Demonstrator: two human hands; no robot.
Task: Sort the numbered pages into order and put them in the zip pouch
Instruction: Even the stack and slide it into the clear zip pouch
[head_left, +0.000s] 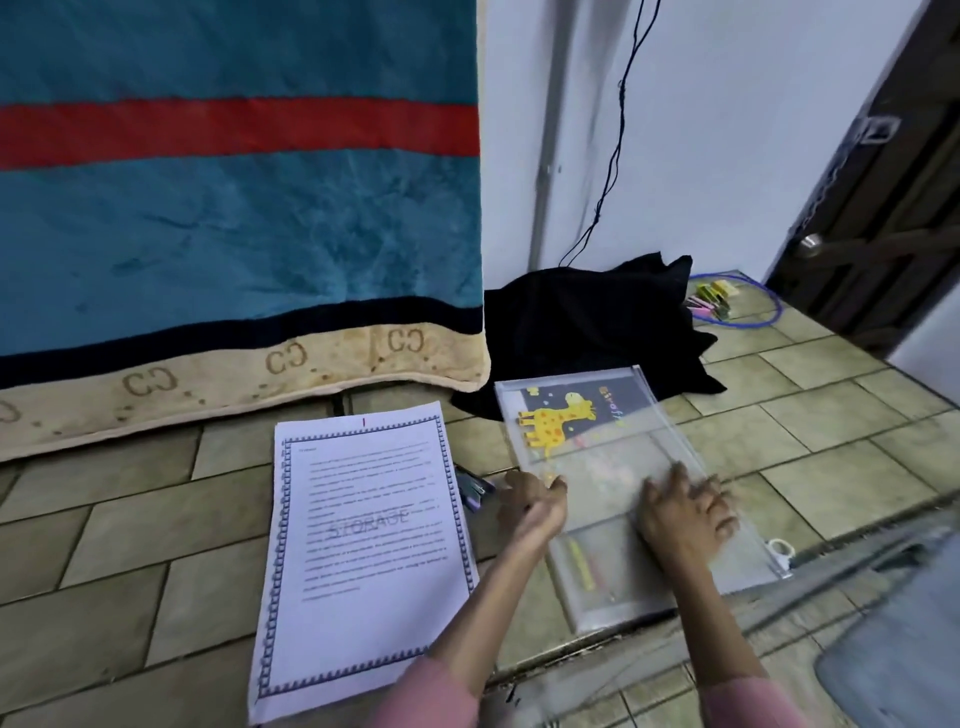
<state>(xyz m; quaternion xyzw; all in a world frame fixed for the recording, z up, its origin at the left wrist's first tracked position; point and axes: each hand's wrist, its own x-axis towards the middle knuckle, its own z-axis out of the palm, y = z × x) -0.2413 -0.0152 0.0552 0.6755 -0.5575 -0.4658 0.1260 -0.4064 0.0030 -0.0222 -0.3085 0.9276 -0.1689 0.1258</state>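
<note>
A stack of white printed pages (363, 545) with a patterned border lies on the tiled floor; the top sheet bears a red "1". To its right lies a clear zip pouch (613, 457) with a yellow giraffe print, its zipper pull (779, 551) at the near right corner. My left hand (532, 506) hovers at the pouch's left edge with fingers curled and nothing in it. My right hand (685, 514) rests flat on top of the pouch, fingers spread and blurred by motion.
A teal blanket (234, 208) with a red stripe hangs behind the pages. A black cloth (587, 317) lies beyond the pouch, with a black cable above it. Small coloured items (714, 301) and a blue hoop sit at the back right. A stapler-like object (475, 488) peeks between pages and pouch.
</note>
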